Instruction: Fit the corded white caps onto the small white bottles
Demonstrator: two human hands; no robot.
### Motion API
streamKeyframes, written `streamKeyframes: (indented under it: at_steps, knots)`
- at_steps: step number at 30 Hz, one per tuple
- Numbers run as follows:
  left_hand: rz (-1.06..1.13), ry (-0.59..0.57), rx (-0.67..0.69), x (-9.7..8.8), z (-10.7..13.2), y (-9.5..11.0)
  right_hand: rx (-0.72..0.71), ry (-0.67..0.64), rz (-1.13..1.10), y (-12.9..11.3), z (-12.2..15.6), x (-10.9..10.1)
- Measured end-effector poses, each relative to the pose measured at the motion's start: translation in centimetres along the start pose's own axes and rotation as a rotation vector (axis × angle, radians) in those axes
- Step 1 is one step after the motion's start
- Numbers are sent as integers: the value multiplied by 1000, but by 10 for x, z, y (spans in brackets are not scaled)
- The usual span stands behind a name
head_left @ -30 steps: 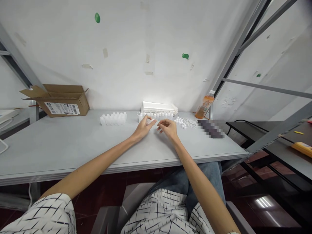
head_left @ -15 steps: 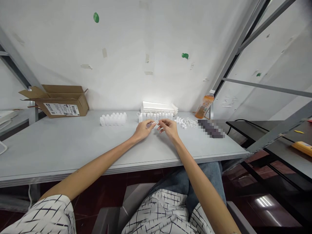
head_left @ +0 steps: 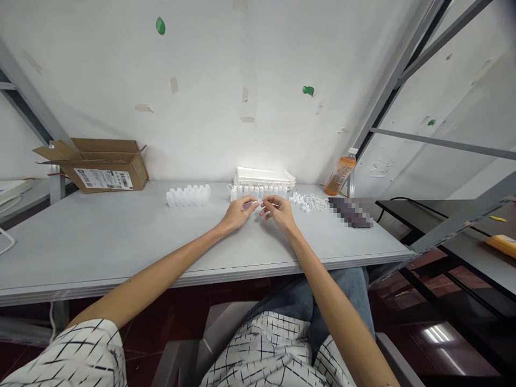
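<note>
My left hand (head_left: 237, 213) and my right hand (head_left: 278, 210) meet fingertip to fingertip over the grey table (head_left: 121, 242). Between them they pinch a small white plastic piece (head_left: 258, 202), too small to name further. Just behind the hands stands a row of small white bottles (head_left: 258, 191) in front of a stack of white trays (head_left: 262, 176). A pile of small white caps and rings (head_left: 308, 201) lies to the right of my right hand.
A second group of white bottles (head_left: 187, 195) stands to the left. An open cardboard box (head_left: 99, 164) sits at the back left, an orange drink bottle (head_left: 339, 173) at the back right beside a blurred dark object (head_left: 350, 211). A grey metal frame (head_left: 387, 102) slants on the right.
My left hand has closed in on my right hand, so the fingertips now touch around the small white piece. The arms have otherwise stayed put.
</note>
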State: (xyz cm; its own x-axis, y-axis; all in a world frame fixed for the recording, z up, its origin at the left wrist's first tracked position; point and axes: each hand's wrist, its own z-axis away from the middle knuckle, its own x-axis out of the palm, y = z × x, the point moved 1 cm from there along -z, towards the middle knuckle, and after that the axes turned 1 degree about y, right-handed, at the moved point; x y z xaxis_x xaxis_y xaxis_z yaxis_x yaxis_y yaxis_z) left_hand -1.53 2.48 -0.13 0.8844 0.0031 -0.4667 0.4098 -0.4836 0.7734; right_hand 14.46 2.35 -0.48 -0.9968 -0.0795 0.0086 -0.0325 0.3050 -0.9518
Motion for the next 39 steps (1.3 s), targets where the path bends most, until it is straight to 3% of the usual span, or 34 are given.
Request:
streamKeyframes:
  at_steps: [39]
  knots:
    - [-57,-32,9,-2,0,0,-43,-1,157,1,1,0]
